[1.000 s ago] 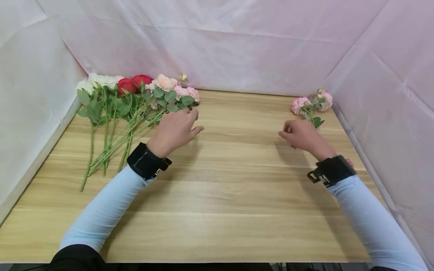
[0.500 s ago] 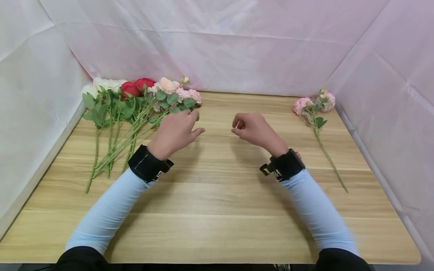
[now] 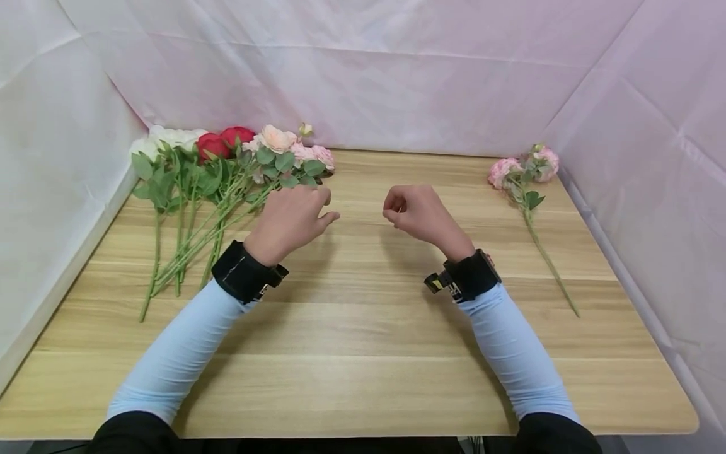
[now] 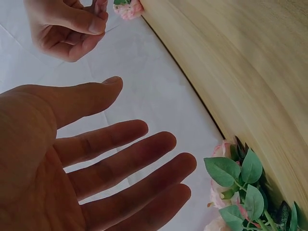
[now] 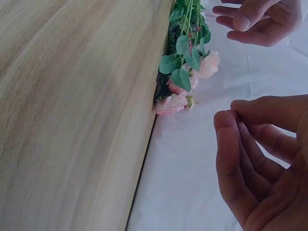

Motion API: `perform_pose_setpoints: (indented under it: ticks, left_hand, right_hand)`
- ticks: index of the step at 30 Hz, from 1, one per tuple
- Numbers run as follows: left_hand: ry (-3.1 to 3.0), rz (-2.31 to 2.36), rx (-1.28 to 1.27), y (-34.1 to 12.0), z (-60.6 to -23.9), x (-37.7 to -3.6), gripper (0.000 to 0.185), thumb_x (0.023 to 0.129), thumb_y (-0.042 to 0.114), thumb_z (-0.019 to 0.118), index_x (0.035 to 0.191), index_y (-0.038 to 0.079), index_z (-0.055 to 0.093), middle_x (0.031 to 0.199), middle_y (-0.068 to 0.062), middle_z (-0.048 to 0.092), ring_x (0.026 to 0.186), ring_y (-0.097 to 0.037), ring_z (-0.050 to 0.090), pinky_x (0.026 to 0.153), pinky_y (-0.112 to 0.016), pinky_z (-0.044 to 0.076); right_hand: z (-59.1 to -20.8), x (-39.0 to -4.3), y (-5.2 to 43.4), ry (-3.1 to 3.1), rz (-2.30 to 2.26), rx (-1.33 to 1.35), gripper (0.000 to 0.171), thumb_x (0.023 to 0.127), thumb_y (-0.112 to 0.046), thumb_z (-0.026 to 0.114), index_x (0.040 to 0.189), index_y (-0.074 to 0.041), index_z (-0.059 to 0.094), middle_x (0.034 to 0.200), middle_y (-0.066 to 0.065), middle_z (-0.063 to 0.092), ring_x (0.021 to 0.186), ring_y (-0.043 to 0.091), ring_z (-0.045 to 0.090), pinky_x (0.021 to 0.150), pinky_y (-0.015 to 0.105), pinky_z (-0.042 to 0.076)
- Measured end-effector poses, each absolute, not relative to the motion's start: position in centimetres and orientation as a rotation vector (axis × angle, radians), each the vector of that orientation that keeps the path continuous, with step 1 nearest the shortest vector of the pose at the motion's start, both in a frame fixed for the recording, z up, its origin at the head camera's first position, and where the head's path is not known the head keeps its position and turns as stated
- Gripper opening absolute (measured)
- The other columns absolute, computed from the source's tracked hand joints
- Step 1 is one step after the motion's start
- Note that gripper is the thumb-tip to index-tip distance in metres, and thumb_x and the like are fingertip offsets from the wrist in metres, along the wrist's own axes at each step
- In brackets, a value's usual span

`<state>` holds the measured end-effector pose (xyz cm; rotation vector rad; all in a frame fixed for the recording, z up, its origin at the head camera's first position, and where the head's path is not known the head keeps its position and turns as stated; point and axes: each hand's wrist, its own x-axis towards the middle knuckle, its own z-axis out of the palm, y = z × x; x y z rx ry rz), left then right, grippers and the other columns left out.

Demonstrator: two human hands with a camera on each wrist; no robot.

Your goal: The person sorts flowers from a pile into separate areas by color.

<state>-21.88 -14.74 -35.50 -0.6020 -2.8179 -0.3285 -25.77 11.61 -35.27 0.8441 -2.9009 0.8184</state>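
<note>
In the head view my left hand (image 3: 290,221) is held over the table in front of the pink flowers (image 3: 283,148). Its fingers are spread and slightly bent, with nothing in them, as the left wrist view shows. My right hand (image 3: 422,215) hovers right of the middle. Its thumb tip meets the curled fingertips (image 5: 225,120) and nothing shows between them. White flowers (image 3: 176,135) and red flowers (image 3: 212,145) lie left of the pink ones, their green stems crossing toward the front. Apart at the right lies a pink two-headed flower stem (image 3: 547,255), untouched.
The wooden table (image 3: 351,378) has white cloth walls at the back (image 3: 397,94), left (image 3: 51,189) and right (image 3: 663,189). The flower heads lie close to the back wall. Black bands with small cameras sit on both wrists.
My right hand has moved left, away from the pink flower stem at the right, to near the middle, then stayed about there. My left hand and the flowers have not visibly moved.
</note>
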Motion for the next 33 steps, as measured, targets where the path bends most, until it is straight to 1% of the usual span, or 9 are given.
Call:
perform_pose_setpoints:
  ticks: [3, 7, 9, 11, 14, 19, 24, 27, 33]
  left_hand:
    - [-2.840, -0.333, -0.597, -14.9, -35.4, -22.0, 0.030, 0.098, 0.039, 0.071, 0.091, 0.010, 0.068, 0.069, -0.003, 0.059, 0.059, -0.022, 0.057, 0.045, -0.031, 0.031]
    - [-2.914, -0.338, -0.523, -15.7, -35.1, -22.8, 0.033, 0.098, 0.043, 0.070, 0.096, 0.010, 0.073, 0.084, -0.009, 0.073, 0.068, -0.027, 0.066, 0.048, -0.035, 0.043]
    - [-2.968, -0.354, -0.452, -16.6, -35.1, -23.4, 0.034, 0.098, 0.043, 0.070, 0.095, 0.010, 0.073, 0.087, -0.009, 0.073, 0.070, -0.027, 0.066, 0.050, -0.037, 0.046]
    - [-3.020, -0.355, -0.378, -17.9, -35.1, -24.2, 0.035, 0.098, 0.043, 0.069, 0.094, 0.009, 0.070, 0.080, -0.008, 0.066, 0.067, -0.026, 0.062, 0.049, -0.037, 0.045]
    - [-3.050, -0.380, -0.271, -19.9, -35.4, -25.2, 0.039, 0.098, 0.041, 0.070, 0.081, 0.008, 0.060, 0.067, -0.004, 0.046, 0.060, -0.023, 0.051, 0.048, -0.035, 0.038]
    - [-3.017, -0.463, -0.173, -23.1, -35.9, -26.2, 0.052, 0.094, 0.031, 0.073, 0.063, 0.015, 0.035, 0.064, 0.003, 0.021, 0.056, -0.018, 0.032, 0.049, -0.032, 0.027]
    - [-3.019, -0.482, -0.131, -24.9, -36.1, -26.4, 0.043, 0.083, 0.008, 0.062, 0.056, 0.018, 0.029, 0.062, 0.004, 0.018, 0.057, -0.017, 0.024, 0.049, -0.032, 0.024]
    - [-3.019, -0.476, -0.123, -25.2, -36.3, -26.5, 0.038, 0.077, 0.003, 0.055, 0.053, 0.019, 0.030, 0.059, 0.005, 0.018, 0.057, -0.016, 0.022, 0.048, -0.032, 0.024]
    - [-2.935, -0.446, -0.057, -25.3, -36.5, -26.4, 0.040, 0.082, 0.006, 0.059, 0.054, 0.016, 0.033, 0.058, 0.004, 0.020, 0.054, -0.019, 0.029, 0.046, -0.034, 0.026]
  right_hand:
    - [-35.3, -25.6, 11.5, -2.907, 0.813, 0.840, 0.005, 0.095, -0.013, 0.070, 0.090, -0.013, 0.073, 0.079, 0.005, 0.075, 0.063, 0.012, 0.068, 0.065, 0.032, 0.051]
    - [-35.2, -25.3, 11.4, -2.909, 0.815, 0.827, 0.005, 0.095, -0.014, 0.071, 0.090, -0.013, 0.074, 0.078, 0.003, 0.075, 0.063, 0.012, 0.068, 0.066, 0.032, 0.051]
    - [-35.1, -25.2, 11.3, -2.908, 0.817, 0.820, 0.005, 0.095, -0.014, 0.071, 0.091, -0.013, 0.074, 0.079, 0.002, 0.075, 0.064, 0.012, 0.068, 0.067, 0.032, 0.051]
    - [-35.2, -25.2, 11.3, -2.908, 0.818, 0.816, 0.005, 0.094, -0.015, 0.071, 0.091, -0.014, 0.074, 0.079, 0.001, 0.075, 0.064, 0.012, 0.068, 0.067, 0.033, 0.051]
    - [-35.3, -25.2, 11.2, -2.906, 0.817, 0.818, 0.005, 0.094, -0.015, 0.072, 0.090, -0.014, 0.074, 0.078, 0.001, 0.075, 0.064, 0.012, 0.068, 0.067, 0.032, 0.051]
    - [-35.5, -25.1, 11.0, -2.906, 0.810, 0.830, 0.005, 0.094, -0.014, 0.071, 0.090, -0.014, 0.074, 0.078, 0.001, 0.075, 0.064, 0.012, 0.069, 0.067, 0.032, 0.052]
    - [-35.6, -25.1, 10.9, -2.933, 0.804, 0.835, 0.005, 0.096, -0.015, 0.070, 0.092, -0.014, 0.074, 0.080, 0.001, 0.075, 0.065, 0.012, 0.069, 0.068, 0.032, 0.052]
    - [-35.6, -25.2, 11.0, -2.929, 0.805, 0.835, 0.005, 0.095, -0.015, 0.071, 0.092, -0.014, 0.074, 0.080, 0.002, 0.075, 0.065, 0.013, 0.069, 0.066, 0.033, 0.052]
    - [-35.7, -25.3, 11.1, -2.912, 0.818, 0.849, 0.004, 0.095, -0.014, 0.072, 0.091, -0.013, 0.074, 0.079, 0.002, 0.075, 0.063, 0.013, 0.068, 0.065, 0.033, 0.051]
